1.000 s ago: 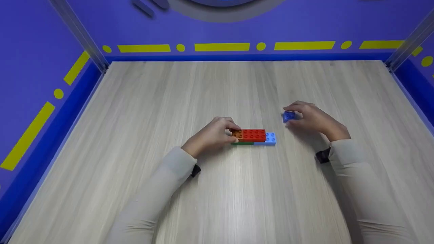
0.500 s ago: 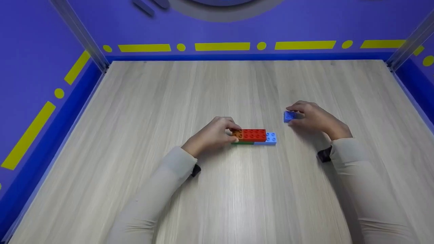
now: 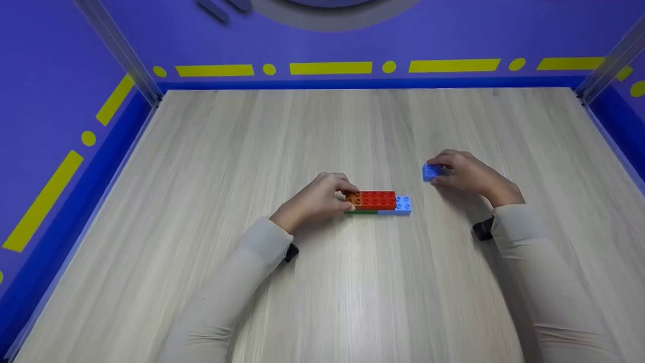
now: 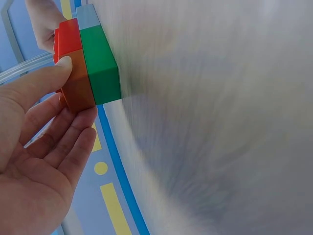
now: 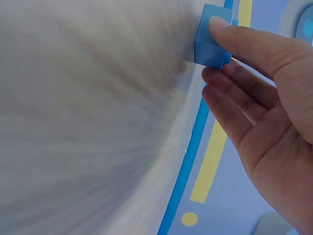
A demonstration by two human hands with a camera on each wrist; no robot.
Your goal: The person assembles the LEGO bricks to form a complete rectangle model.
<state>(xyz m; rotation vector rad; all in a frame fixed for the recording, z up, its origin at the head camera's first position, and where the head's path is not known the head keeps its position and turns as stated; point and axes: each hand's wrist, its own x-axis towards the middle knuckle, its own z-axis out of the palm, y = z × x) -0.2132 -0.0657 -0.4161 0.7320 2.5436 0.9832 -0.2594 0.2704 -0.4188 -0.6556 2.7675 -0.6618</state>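
Note:
A two-layer stack of toy building bricks lies on the table. Its upper layer has an orange brick beside a red brick; below are a green brick and a light blue brick. My left hand grips the orange end, thumb on the near side and fingertips on the far side. To the right and farther back, my right hand pinches a small blue brick between thumb and fingers. In the right wrist view, the thumb presses on that brick's side, and its studs are partly hidden.
The wood-grain table reaches back to a purple-blue wall with yellow markings. Similar walls stand at the left and right, with metal posts in the corners. Black wrist straps show at both cuffs.
My right thumb and fingers have drawn together on the blue brick, which they stood loosely around before. The left hand keeps its hold on the stack.

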